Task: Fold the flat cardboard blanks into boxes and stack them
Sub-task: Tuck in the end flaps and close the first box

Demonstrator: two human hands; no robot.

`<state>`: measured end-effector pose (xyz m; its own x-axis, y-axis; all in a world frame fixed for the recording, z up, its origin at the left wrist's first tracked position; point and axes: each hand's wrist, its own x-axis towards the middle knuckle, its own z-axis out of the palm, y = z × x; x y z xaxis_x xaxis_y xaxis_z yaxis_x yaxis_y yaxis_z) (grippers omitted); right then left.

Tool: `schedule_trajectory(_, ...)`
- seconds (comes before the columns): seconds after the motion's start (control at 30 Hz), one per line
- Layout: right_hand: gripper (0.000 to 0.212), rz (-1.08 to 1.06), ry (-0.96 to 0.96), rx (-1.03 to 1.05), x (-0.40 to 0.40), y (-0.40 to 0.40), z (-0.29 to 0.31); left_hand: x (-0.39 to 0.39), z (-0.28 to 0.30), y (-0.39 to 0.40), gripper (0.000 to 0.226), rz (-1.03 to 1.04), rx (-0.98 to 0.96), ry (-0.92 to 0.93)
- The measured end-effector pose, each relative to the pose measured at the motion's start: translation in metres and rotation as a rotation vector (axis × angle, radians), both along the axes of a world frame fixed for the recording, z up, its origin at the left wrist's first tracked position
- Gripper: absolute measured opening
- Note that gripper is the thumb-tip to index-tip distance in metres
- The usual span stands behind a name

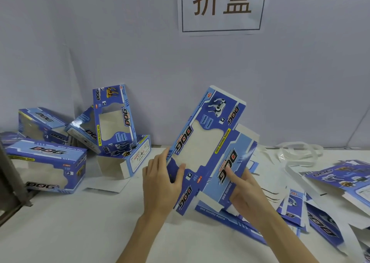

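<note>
Head camera view, looking down at a white table (pixel 84 232) set against a pale wall. At the centre, a blue cardboard blank (pixel 208 148) printed with "DOG" and a toy dog picture is held up between both hands, tilted so its top leans to the right. Its window cut-out faces the viewer.

The left hand (pixel 161 180) grips the blank's lower left edge, thumb lying across the printed front and fingers curled behind. The right hand (pixel 245 190) holds the lower right panel, thumb pressed on the front near the "DOG" lettering, fingers wrapped underneath. Both forearms reach up from the bottom of the frame, angled inward toward each other.

Beneath and to the right of the right hand lies a loose heap of flat blanks (pixel 320 198), overlapping on the table. To the left, well apart from the hands, a cluster of folded boxes (pixel 80 140) rests near the wall, some stacked and leaning on one another. A paper sign (pixel 222 6) with two large characters hangs on the wall above.
</note>
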<state>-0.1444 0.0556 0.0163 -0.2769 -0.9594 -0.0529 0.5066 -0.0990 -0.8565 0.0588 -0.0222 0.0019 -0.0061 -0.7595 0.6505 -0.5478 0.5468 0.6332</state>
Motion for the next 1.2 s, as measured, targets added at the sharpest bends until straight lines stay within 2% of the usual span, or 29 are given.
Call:
schedule_trajectory(0.07, 0.047, 0.045, -0.010, -0.022, 0.001, 0.001, 0.000, -0.001, 0.004, 0.003, 0.110, -0.091, 0.078, 0.004)
schedule_trajectory(0.13, 0.046, 0.052, -0.043, -0.031, 0.004, 0.002, 0.000, -0.004, 0.007, 0.006, 0.126, -0.091, 0.125, -0.059)
schedule_trajectory(0.23, 0.046, -0.010, -0.087, -0.025, 0.007, 0.000, 0.000, -0.007, 0.010, 0.013, 0.140, -0.078, 0.171, -0.215)
schedule_trajectory(0.33, 0.045, -0.033, -0.097, -0.035, 0.004, 0.001, 0.000, -0.013, 0.014, 0.020, 0.148, -0.132, 0.266, -0.296)
schedule_trajectory(0.4, 0.048, -0.012, -0.101, -0.039, 0.004, 0.003, 0.001, -0.019, 0.016, 0.028, 0.143, -0.235, 0.313, -0.246)
schedule_trajectory(0.5, 0.061, 0.005, -0.091, -0.045, 0.011, 0.002, 0.002, -0.029, 0.021, 0.041, 0.110, -0.491, 0.428, -0.004)
schedule_trajectory(0.67, 0.099, 0.061, 0.010, -0.085, 0.014, 0.003, 0.009, -0.019, 0.033, 0.040, 0.075, -0.677, 0.497, 0.233)
schedule_trajectory(0.77, 0.108, 0.148, 0.106, -0.094, 0.010, 0.005, 0.011, -0.006, 0.040, 0.037, 0.068, -0.713, 0.546, 0.249)
schedule_trajectory(0.83, 0.113, 0.130, 0.164, -0.041, 0.011, 0.006, 0.013, -0.002, 0.045, 0.035, 0.063, -0.741, 0.627, 0.303)
schedule_trajectory(0.93, 0.101, 0.051, 0.247, 0.001, 0.015, 0.006, 0.013, -0.008, 0.065, 0.042, 0.060, -0.738, 0.739, 0.258)
schedule_trajectory(1.0, 0.096, -0.015, 0.284, 0.035, 0.019, 0.006, 0.013, 0.001, 0.056, 0.043, 0.044, -0.939, 0.681, 0.166)
schedule_trajectory(1.03, 0.096, -0.035, 0.294, 0.045, 0.019, 0.006, 0.012, 0.001, 0.054, 0.046, 0.042, -1.027, 0.683, 0.198)
schedule_trajectory(1.1, 0.097, -0.047, 0.308, 0.066, 0.020, 0.006, 0.013, -0.004, 0.062, 0.049, 0.044, -1.022, 0.772, 0.243)
schedule_trajectory(1.13, 0.097, -0.047, 0.310, 0.077, 0.020, 0.006, 0.013, -0.007, 0.067, 0.051, 0.045, -0.966, 0.827, 0.299)
schedule_trajectory(1.2, 0.102, -0.041, 0.307, 0.086, 0.020, 0.008, 0.014, -0.016, 0.078, 0.049, 0.075, -0.740, 0.870, 0.328)
